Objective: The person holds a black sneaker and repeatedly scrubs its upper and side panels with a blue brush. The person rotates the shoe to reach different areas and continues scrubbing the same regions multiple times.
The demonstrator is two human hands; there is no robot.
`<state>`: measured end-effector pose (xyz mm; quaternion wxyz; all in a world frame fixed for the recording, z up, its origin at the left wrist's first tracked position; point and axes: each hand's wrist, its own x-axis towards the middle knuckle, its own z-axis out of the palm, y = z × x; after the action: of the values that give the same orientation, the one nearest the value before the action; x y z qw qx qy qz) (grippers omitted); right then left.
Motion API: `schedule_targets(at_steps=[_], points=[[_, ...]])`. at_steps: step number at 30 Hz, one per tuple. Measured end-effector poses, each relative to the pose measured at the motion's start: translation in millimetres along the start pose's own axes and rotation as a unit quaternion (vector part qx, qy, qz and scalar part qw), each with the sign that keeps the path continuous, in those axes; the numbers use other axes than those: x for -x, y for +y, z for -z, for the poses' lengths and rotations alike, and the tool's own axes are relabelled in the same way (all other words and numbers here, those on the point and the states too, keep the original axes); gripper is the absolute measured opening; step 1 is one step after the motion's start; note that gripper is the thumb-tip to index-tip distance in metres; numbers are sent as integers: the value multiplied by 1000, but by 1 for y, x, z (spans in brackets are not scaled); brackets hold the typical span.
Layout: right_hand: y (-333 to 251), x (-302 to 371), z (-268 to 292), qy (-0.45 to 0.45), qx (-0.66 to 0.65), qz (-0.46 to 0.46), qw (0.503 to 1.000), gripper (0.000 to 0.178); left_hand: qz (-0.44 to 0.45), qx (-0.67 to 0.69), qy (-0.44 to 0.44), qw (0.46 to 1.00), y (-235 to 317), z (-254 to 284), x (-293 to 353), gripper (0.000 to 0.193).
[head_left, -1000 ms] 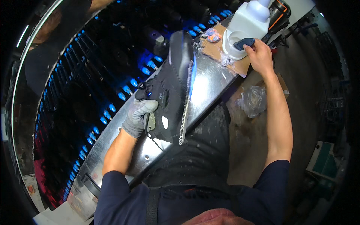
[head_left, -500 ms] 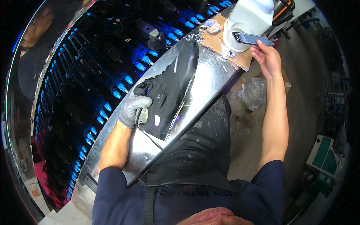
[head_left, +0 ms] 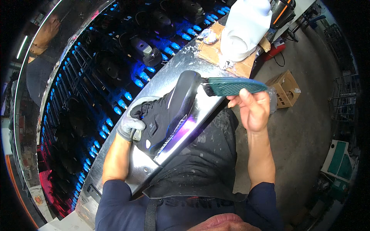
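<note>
My left hand (head_left: 131,122), in a pale grey glove, grips a black shoe upper (head_left: 163,115) by its collar and laces. The upper lies tilted over the metal ledge with its toe pointing away from me. A pale stitched line runs along its lower edge. My bare right hand (head_left: 254,109) is closed round the ribbed handle of a green-blue brush (head_left: 235,86). The brush's dark bristles are close beside the toe; whether they touch it I cannot tell. The collar opening is partly hidden by my gloved fingers.
A white plastic jug (head_left: 243,34) with a cut opening stands on smeared cardboard (head_left: 210,48) at the ledge's far end. Left of the metal ledge (head_left: 135,158), a rack (head_left: 104,96) with blue-tipped pegs carries dark shoe parts. On the floor at right is a cardboard box (head_left: 286,90).
My right hand has brought the brush from the white jug's opening down and left to the shoe's toe. My left hand has shifted the shoe slightly nearer me.
</note>
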<state>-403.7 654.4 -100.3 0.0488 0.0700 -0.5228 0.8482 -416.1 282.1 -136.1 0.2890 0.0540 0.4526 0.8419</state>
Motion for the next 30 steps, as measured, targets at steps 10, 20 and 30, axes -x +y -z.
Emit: schedule_targets(at_steps=[10, 20, 30], points=[[-11, -27, 9, -26, 64, -6, 998, 18, 19, -29, -12, 999, 0, -2, -7, 109], [-26, -10, -4, -75, 109, 60, 989, 17, 7, -55, -24, 998, -2, 15, -4, 103], [-46, 10, -26, -133, 330, 215, 910, 22, 16, -43, 0, 999, -2, 9, -7, 103]])
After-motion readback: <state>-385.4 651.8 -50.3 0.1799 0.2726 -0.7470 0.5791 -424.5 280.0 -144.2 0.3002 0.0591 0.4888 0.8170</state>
